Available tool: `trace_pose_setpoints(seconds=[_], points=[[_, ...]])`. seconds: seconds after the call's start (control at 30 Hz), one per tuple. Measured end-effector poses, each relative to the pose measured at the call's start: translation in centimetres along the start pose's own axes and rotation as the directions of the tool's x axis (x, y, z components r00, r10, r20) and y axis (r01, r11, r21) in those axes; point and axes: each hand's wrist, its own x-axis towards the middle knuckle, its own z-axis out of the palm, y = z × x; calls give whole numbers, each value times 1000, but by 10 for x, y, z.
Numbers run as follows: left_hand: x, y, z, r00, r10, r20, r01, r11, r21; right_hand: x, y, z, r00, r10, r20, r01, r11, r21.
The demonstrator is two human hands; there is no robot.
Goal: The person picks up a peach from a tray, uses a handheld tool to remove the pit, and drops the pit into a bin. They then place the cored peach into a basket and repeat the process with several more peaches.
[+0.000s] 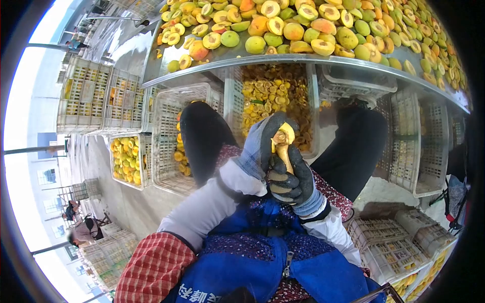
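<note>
At the center of the frame, you are holding both gloved hands together above your lap. Your left hand (258,146), in a grey-blue glove, is wrapping around an apricot half (283,136), its fingers closed on the fruit from the left side. Your right hand (293,179), in a dark glove, is gripping a pale-handled tool (284,157) whose upper end is meeting the fruit; the fingers are curled tight around the handle. Whether the tool's tip is inside the flesh cannot be told.

Your knees are showing as two dark shapes on either side of the hands, and a blue apron (262,267) is covering the lower center of the frame, with a red checked sleeve (154,270) at the lower left.

Across the top of the frame, a metal table (227,63) is carrying a spread of whole and halved apricots (313,28), green, yellow and orange. Directly behind your hands, below the table's edge, a white plastic crate (275,96) is holding cut apricot pieces. To the left of center, another crate of yellow fruit (126,159) is sitting on the floor, with stacked crates (96,96) further toward the upper left. Empty-looking white crates (394,242) are lying at the lower right. At the lower left edge, another person (83,230) is crouching near more crates.
</note>
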Motion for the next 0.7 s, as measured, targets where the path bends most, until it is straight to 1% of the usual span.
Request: trace_pose_setpoints(seconds=[0.03, 0.07, 0.1, 0.17, 0.2, 0.23, 0.27, 0.3, 0.33, 0.37, 0.4, 0.43, 0.47, 0.5, 0.53, 0.57, 0.6, 0.63, 0.67, 0.7], points=[[-1, 0, 1, 996, -45, -76, 37, 995, -97, 0, 2, 6, 999, -19, -40, 20, 1000, 5], [-3, -1, 2, 984, -97, -147, 67, 978, -198, 1, 3, 6, 999, -14, -43, 14, 1000, 3], [-3, -9, -2, 984, -92, -150, 61, 978, -201, 1, 3, 6, 997, -22, -71, 21, 1000, -11], [0, -34, -18, 989, 101, -112, -97, 994, 40, 0, 4, 3, 995, -28, -98, 25, 999, -29], [0, -32, -25, 988, 105, -113, -101, 994, 39, -3, 5, 0, 991, -44, -124, 24, 987, -158], [0, -28, -36, 997, -59, -42, 43, 948, -316, -5, 5, -2, 987, -64, -148, 20, 959, -283], [0, -26, -42, 979, -187, 82, 197, 762, -617, -7, 5, -1, 987, -61, -150, 16, 959, -284], [-7, -15, -34, 998, 62, -33, -60, 997, 40, -6, 5, 6, 977, -95, -192, 34, 954, -298], [-5, -18, -29, 972, 143, -187, -157, 985, -65, -5, 4, 10, 963, -138, -229, 62, 948, -311], [-5, -9, -31, 976, 21, -216, -63, 979, -192, -3, -5, 5, 940, -221, -259, 135, 940, -312], [-8, 7, -33, 966, -104, -236, 24, 947, -321, 1, -5, 14, 940, -221, -261, 136, 941, -309], [-9, 15, -38, 935, -85, -344, 16, 980, -197, 6, -3, 31, 837, -300, -458, 175, 939, -296], [-10, 14, -58, 949, -14, -316, -43, 984, -172, 11, -4, 41, 693, -358, -625, 216, 931, -294], [-12, 19, -84, 869, 451, -205, -271, 780, 564, -3, -12, -2, 946, -258, -195, 215, 952, -217], [-21, 33, -83, 800, 482, -356, -289, 831, 475, -4, -5, 5, 949, -254, -188, 212, 953, -218], [-21, 29, -118, 716, 615, -332, -253, 670, 698, -3, 2, 21, 913, -278, -299, 175, 928, -328], [-27, 65, -127, 741, 482, -467, -271, 851, 449, -2, 4, 32, 862, -318, -394, 130, 891, -434], [-31, 62, -181, 698, 540, -471, 21, 641, 767, -3, -2, 25, 875, -299, -382, 125, 900, -417], [-37, 82, -186, 716, 556, -423, 464, 74, 883, -2, -6, 25, 878, -310, -365, 138, 894, -427], [-34, 77, -207, 723, 556, -410, 583, -173, 794, 0, -9, 25, 782, -391, -485, 131, 864, -486]])
